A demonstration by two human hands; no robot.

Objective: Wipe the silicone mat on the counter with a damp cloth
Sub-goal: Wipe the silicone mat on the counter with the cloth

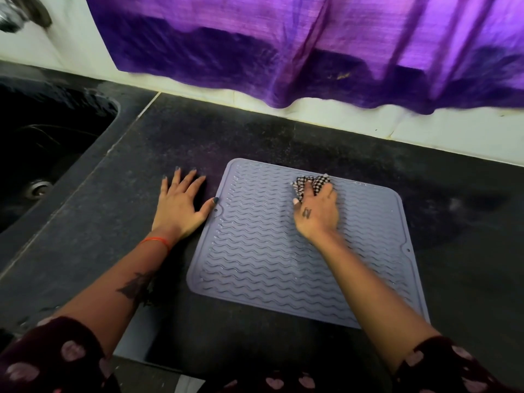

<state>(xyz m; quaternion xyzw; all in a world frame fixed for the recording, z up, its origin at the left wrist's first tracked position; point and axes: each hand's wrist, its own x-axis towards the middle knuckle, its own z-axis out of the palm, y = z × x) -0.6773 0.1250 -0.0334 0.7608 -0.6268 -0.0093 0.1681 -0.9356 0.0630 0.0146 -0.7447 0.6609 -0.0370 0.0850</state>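
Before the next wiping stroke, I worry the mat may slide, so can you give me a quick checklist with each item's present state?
1. Cloth in hand: ok. The right hand grips the checkered cloth, pressed on the mat.
2. Mat braced: ok. The left hand lies flat on the counter, thumb touching the mat's left edge.
3. Mat flat: ok, no lifted corner visible.
4. Mat fully on the counter: ok, though its near edge lies close to the counter's front.
5. Cloth damp: cannot tell.
6. Stroke path free: ok, nothing else lies on the mat.
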